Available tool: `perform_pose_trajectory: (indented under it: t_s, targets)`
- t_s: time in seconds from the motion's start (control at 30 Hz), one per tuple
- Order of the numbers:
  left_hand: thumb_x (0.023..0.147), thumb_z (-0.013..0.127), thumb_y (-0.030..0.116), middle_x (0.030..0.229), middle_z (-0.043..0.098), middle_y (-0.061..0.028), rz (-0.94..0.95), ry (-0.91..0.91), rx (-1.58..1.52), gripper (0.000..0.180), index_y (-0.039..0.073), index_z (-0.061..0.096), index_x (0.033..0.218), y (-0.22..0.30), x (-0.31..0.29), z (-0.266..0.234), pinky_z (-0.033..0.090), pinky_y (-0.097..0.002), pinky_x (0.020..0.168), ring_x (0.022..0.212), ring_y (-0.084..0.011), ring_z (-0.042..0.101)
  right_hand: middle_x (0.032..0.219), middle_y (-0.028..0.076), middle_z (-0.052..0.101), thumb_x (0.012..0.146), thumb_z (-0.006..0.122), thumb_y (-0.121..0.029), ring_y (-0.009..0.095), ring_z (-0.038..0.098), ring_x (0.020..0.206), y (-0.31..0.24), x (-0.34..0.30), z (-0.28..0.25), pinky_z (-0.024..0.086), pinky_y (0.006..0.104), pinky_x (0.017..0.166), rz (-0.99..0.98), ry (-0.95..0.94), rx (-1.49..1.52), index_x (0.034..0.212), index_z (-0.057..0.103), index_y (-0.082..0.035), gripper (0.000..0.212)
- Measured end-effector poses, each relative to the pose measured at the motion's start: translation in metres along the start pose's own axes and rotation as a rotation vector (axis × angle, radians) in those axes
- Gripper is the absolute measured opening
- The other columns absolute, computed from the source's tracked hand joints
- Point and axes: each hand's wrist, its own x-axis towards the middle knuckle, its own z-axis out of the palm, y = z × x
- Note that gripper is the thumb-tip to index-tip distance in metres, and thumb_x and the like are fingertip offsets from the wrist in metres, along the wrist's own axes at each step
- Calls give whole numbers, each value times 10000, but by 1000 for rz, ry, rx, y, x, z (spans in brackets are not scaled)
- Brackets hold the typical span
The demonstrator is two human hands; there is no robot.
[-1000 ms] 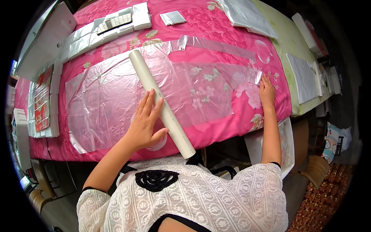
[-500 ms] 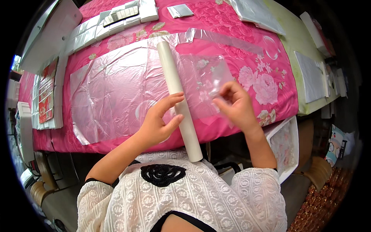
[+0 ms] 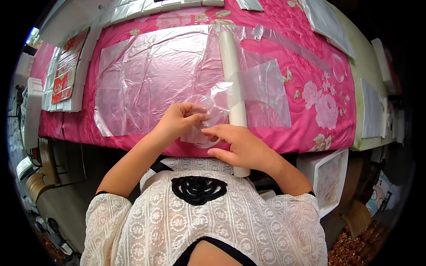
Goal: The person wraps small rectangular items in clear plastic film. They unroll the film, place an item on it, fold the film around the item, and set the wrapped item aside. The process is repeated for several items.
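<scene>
A long cream-white tube (image 3: 230, 66) lies over the table's front edge, its near end against my clothing. Clear plastic film (image 3: 266, 93) stretches across the tube, with part of it on the right side and a crumpled part to the left. My left hand (image 3: 177, 120) is closed in a pinch on that crumpled film, just left of the tube. Over the tube's lower part, my right hand (image 3: 242, 144) has its fingers stretched toward the film and its thumb apart, holding nothing visible. A wide clear plastic sheet (image 3: 155, 66) lies wrinkled under and left of the tube.
Pink flowered cloth (image 3: 297, 128) covers the table. White packs (image 3: 71, 104) with a red printed card (image 3: 69, 71) stand at the left. Clear film packs (image 3: 326, 26) lie far right. A white bin (image 3: 326, 181) sits below the right edge.
My right hand has come left over the tube, and the film piece from the right now crosses it. My left hand has gone from resting by the tube to pinching film. The view has shifted.
</scene>
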Motion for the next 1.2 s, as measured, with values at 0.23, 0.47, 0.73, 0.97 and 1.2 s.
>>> perform_pose_trajectory:
  t_s: [0.23,0.47,0.73,0.97,1.2]
  targets:
    - [781,721,138,903,632,-39,40,-100,-97,274,21,580,986,6,3,15,495,-246,712,804,-105,606,796,117,621,740,718,-163,225,610,644,2,5,6,490,317,602,124,455,-174,935,587,-30,270]
    - [796,714,207,833,601,-2,104,-77,-316,275,44,586,977,4,3,20,437,-207,663,733,-75,553,741,-29,599,822,675,-66,34,538,649,36,-11,-15,452,211,574,79,606,458,857,608,-23,87]
    - [844,656,171,790,580,13,22,2,-377,128,78,587,899,0,5,4,447,-224,610,705,-84,549,736,-29,557,844,654,-129,61,501,605,143,-172,-183,409,189,517,334,1233,534,954,586,-77,140]
    - [859,629,155,771,589,7,-9,8,-294,94,72,584,866,-2,1,-3,454,-235,543,678,-104,567,892,29,595,895,583,-180,109,543,806,149,-215,-188,444,243,729,368,1602,-372,1006,584,-16,198]
    - [840,664,169,771,599,16,135,110,-95,119,63,614,859,4,-8,-38,439,-198,622,672,-55,546,693,122,645,746,703,-425,240,635,617,9,-72,-3,491,329,565,565,383,-219,838,627,-12,429]
